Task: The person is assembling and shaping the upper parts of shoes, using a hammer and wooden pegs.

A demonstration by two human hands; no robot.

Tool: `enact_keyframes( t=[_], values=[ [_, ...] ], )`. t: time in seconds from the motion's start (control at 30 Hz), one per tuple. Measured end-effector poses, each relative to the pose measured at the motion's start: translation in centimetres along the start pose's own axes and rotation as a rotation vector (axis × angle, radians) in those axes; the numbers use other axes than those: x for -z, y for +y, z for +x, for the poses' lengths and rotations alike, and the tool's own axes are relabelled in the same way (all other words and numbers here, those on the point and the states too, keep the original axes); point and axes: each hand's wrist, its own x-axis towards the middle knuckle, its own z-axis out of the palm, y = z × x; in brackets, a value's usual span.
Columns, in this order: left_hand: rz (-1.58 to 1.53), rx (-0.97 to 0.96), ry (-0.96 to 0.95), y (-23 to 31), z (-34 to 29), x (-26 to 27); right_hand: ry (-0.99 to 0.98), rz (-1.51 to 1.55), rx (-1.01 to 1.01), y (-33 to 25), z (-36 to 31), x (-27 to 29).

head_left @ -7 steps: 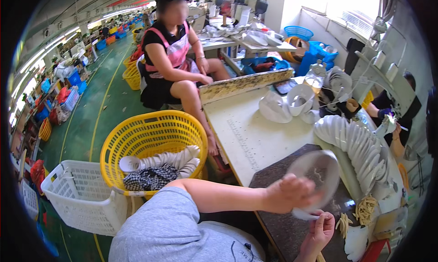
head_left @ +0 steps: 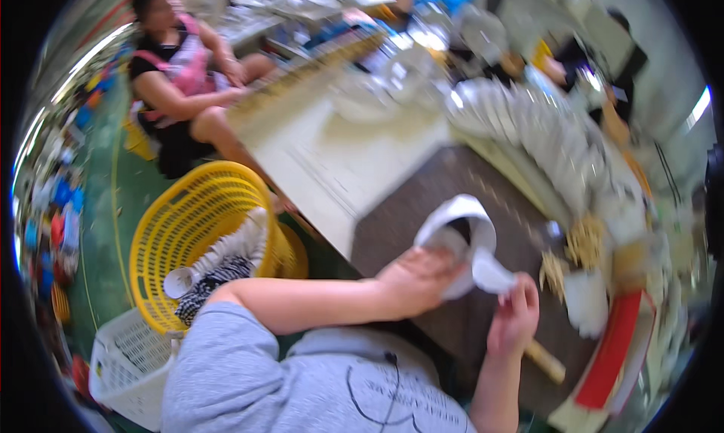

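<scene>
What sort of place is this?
Probably a factory workshop: a long row of near-identical white pieces lines the worktable, a yellow plastic basket stands beside it, and a co-worker in an apron sits nearby.

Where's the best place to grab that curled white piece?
I'd probably pinch the curled white piece by its lower-right end, from the right: it flares out of the loop toward the right hand, while the left hand covers part of the opposite side.
</scene>
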Motion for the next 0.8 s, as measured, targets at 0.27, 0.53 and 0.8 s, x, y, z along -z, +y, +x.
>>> enact_keyframes(
  t=[0.27,0.53,0.8],
  values=[
    [-0.067,-0.134,-0.144,0.6,-3.1,2.3,0.125,0.061,-0.037,-1.1,0.7,0.1],
    [-0.589,0.335,-0.073,0.1,-1.5,3.5,-0.166,-0.498,0.028,1.7,-0.8,-3.6],
    [-0.701,0.486,0.087,-1.4,-0.3,1.9,-0.242,-0.795,-0.101,2.2,1.3,-3.3]
  ],
)
